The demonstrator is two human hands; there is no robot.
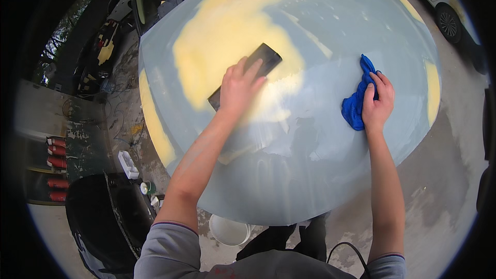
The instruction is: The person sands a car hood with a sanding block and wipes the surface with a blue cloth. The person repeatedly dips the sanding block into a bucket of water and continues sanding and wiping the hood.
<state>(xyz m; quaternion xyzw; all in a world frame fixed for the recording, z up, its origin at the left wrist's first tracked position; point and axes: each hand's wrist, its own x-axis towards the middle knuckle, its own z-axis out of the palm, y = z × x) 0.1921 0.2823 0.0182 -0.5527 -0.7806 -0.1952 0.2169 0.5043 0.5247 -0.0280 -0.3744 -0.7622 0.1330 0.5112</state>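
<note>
A large grey-primed car panel (310, 175) with pale yellow filler patches (217, 26) fills the middle. My left hand (238, 87) grips a long dark sanding block (268, 57), which lies diagonally across the big yellow patch. Its fingers are over the block, and part of the block is hidden under them. My right hand (378, 101) holds a crumpled blue cloth (354, 108) against the bare grey area on the right, thumb and fingers closed on it.
A white bucket (230, 230) stands below the near edge. Left are a black panel (98, 217), a white tray (128, 164), a small green container (148, 187) and several red cylinders (57, 163). A silver car with a wheel (448, 23) stands upper right. A dark hose (351, 248) loops near my legs.
</note>
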